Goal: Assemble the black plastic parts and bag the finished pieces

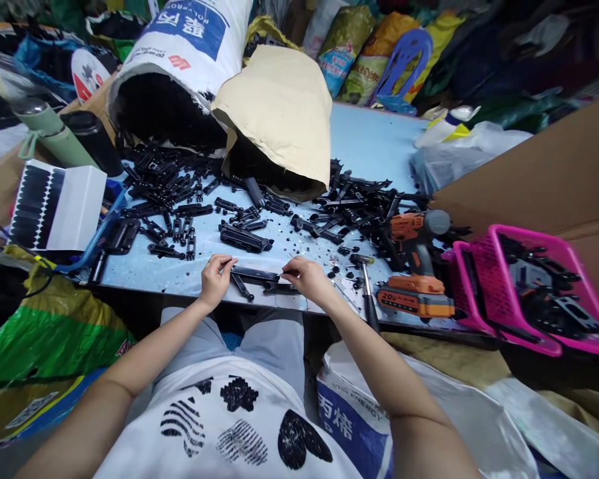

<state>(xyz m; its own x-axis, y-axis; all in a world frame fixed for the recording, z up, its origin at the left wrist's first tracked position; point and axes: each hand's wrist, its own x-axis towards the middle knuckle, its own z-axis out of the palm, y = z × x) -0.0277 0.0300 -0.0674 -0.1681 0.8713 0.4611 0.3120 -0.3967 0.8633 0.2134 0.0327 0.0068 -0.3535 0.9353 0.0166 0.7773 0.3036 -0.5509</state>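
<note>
Near the table's front edge, a long black plastic part (255, 273) lies level between my two hands. My left hand (214, 283) pinches its left end with thumb and forefinger. At the other end, my right hand (307, 279) grips it in the same way, partly covering it. Under the part, a small black arm-like piece (241, 287) slants down toward the table edge. Just beyond my hands rests a stack of black parts (244, 237). Small black bits are scattered around it.
An orange cordless drill (416, 266) stands to the right, with a hammer (367, 286) beside it. Farther right is a pink basket (509, 286) of parts. Piles of black parts spill from a white sack (180, 60) and a paper sack (279, 113). A blue tray (97, 236) sits left.
</note>
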